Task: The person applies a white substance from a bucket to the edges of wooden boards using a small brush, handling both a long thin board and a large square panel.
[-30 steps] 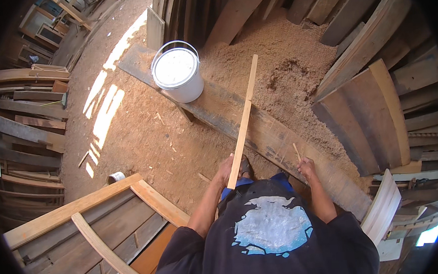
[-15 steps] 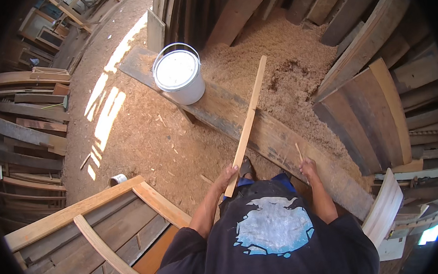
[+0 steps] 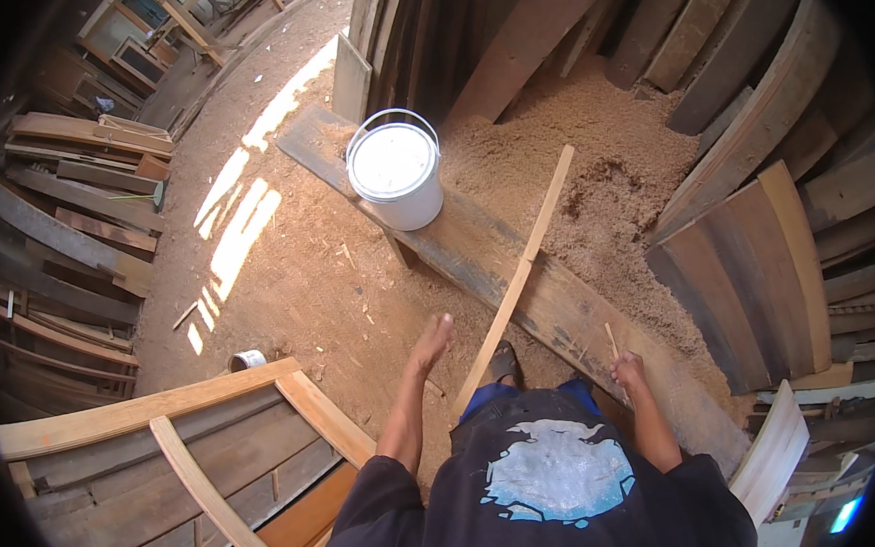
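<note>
A long strip of pale wood (image 3: 525, 270) lies slantwise across a low plank bench (image 3: 601, 320), its near end close to my body. My left hand (image 3: 434, 340) is held to the left of the strip, apart from it, with stretched fingers and nothing visible in them. Over the bench's right part, my right hand (image 3: 628, 369) is closed on a thin, light-brown stick (image 3: 612, 340) that points up and away. Whether the stick is a pencil or a sliver of wood, I cannot tell.
A white lidded bucket (image 3: 396, 181) stands on the bench's far left part. Sawdust (image 3: 614, 203) is heaped behind the bench. A wooden frame (image 3: 145, 407) is at lower left, near a small tin (image 3: 247, 360). Boards (image 3: 748, 265) lean at right; more planks (image 3: 84, 230) are stacked left.
My left hand has let go of the wood strip and moved left. The strip's near end sits lower against my body. My right hand still holds the stick. The whole view has shifted slightly.
</note>
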Demonstrator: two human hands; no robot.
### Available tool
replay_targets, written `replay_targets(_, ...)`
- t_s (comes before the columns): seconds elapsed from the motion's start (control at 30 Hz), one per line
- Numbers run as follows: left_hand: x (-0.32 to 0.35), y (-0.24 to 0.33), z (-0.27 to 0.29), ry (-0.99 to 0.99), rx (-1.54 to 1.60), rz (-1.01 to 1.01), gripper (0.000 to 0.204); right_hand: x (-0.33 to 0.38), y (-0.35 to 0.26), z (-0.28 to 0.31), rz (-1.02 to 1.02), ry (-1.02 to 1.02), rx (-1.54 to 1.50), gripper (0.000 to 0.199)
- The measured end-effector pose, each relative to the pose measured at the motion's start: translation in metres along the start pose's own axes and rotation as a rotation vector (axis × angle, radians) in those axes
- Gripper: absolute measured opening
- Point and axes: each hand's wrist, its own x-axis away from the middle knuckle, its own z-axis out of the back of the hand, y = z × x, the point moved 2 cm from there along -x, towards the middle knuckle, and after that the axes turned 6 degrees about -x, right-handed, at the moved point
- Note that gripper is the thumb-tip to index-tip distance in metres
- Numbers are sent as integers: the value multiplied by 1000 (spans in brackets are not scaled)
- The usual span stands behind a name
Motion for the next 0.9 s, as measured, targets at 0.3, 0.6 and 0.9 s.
replay_targets(0.3,-83,276,156,866,-702,-297,55,0,-16,10,391,216,452,18)
replay_targets(0.6,-125,277,138,982,-642,-248,57,29,-202,-44,563,119,351,29)
replay_targets(0.9,-146,246,129,1216,-527,-527,49,60,-459,-258,1146,-142,462,33)
